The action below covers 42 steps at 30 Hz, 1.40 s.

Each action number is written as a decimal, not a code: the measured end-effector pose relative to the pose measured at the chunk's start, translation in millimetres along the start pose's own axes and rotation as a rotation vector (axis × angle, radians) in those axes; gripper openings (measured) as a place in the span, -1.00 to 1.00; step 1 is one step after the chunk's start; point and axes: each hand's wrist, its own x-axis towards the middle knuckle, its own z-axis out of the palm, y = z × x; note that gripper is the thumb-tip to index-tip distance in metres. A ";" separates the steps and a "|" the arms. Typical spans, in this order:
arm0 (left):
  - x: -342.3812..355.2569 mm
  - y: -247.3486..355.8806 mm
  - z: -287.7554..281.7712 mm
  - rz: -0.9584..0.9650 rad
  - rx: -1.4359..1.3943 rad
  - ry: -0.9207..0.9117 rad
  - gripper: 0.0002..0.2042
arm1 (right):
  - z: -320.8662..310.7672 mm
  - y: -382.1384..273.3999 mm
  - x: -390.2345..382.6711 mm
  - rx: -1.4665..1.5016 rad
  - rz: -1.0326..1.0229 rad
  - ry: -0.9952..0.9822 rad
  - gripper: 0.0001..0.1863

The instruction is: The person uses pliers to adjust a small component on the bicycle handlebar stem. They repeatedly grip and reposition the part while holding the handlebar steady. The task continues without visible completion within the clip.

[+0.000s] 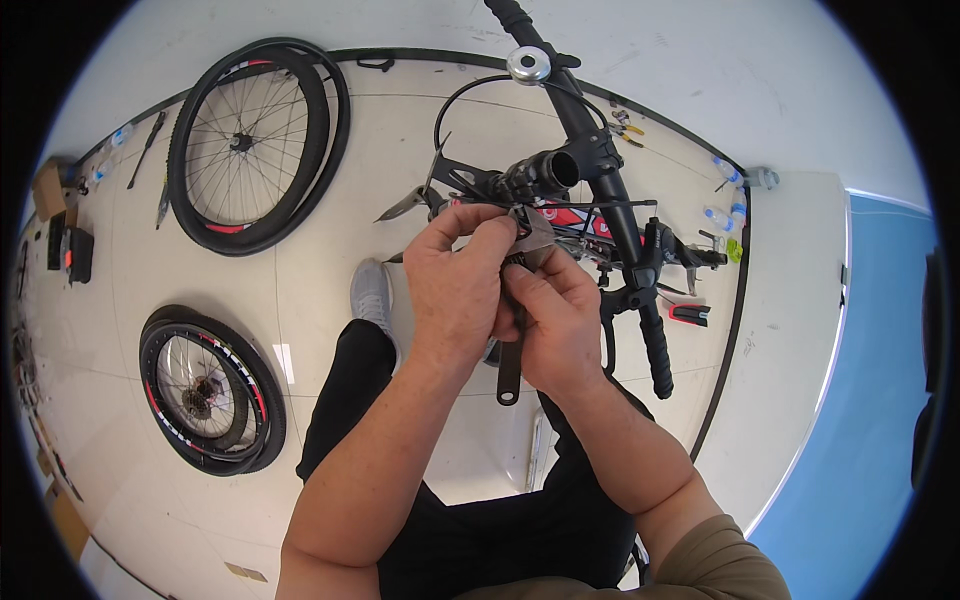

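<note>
My left hand is closed, its thumb and forefinger pinched at a flat grey metal piece beside the bicycle frame. My right hand is closed close against it, the fingers around a dark wrench. The wrench's handle, with a hole in its end, hangs down between my palms; its upper end is hidden by my fingers. Just beyond my hands are the bike's black tube end and red-and-black frame. To the right runs the black handlebar, carrying a silver bell.
Two groups of wheels and tyres lie on the tiled floor at left: a far wheel and a near wheel with a cassette. Pliers and plastic bottles lie along the wall. A red-and-black object sits at right.
</note>
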 end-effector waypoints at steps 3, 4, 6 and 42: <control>0.5 0.8 -4.1 -0.039 0.055 -0.064 -0.78 | 1.2 -5.9 -0.8 0.029 0.042 0.001 -0.91; 0.0 1.5 -4.1 -0.044 0.058 -0.063 -0.79 | 0.6 -7.3 -0.9 0.041 0.057 -0.007 -0.91; -1.1 3.4 -3.5 -0.056 0.065 -0.063 -0.80 | 1.6 -9.5 -0.7 0.058 0.080 -0.019 -0.91; 3.5 3.5 -6.3 -0.054 0.005 -0.072 -0.80 | 5.9 -2.5 0.9 0.001 0.036 -0.059 -0.86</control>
